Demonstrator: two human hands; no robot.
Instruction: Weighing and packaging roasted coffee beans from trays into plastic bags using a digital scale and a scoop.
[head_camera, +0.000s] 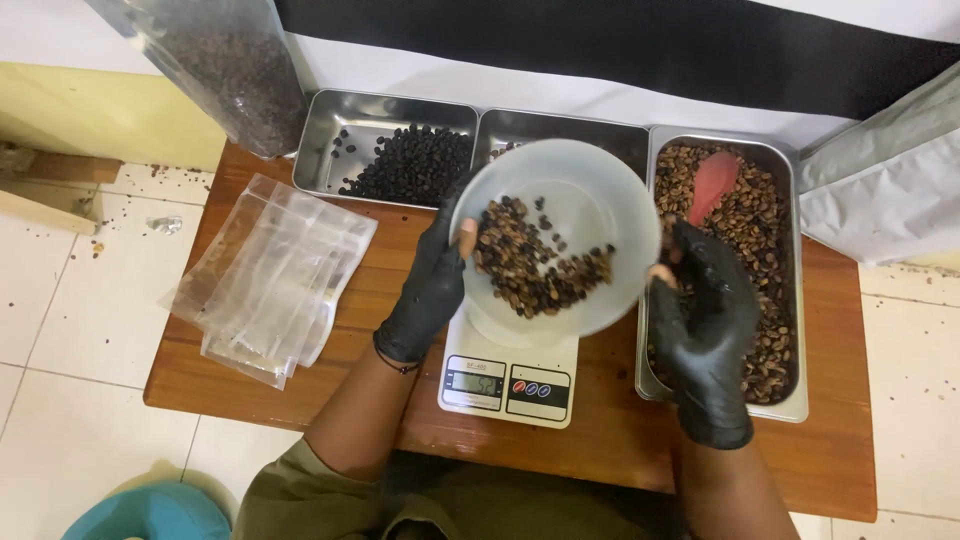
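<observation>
The left hand (428, 290), in a black glove, grips the rim of a round translucent white plastic bowl (590, 200), thumb hooked over the edge and fingers wrapped beneath, holding it tilted just above a small white digital kitchen scale (508, 378). A heap of mottled brown roasted coffee beans (535, 268) sits low in the bowl, banked toward the near, lower side. The gloved right hand (705, 335) is loosely curled at the bowl's right edge, its fingers drawn together as if pinching a bean or two, though what it holds is too small to tell. With the bowl this slanted, the beans could slide over the near rim onto the scale or the wooden table (600, 440). Just behind the right hand lies a long steel tray of lighter brown beans (775, 330) with a red plastic scoop (712, 185); a sleeve or wrist could knock beans out. Strays might also mix into the steel tray of dark beans (415, 165), or scatter onto the stack of clear plastic pouches (270, 280).
</observation>
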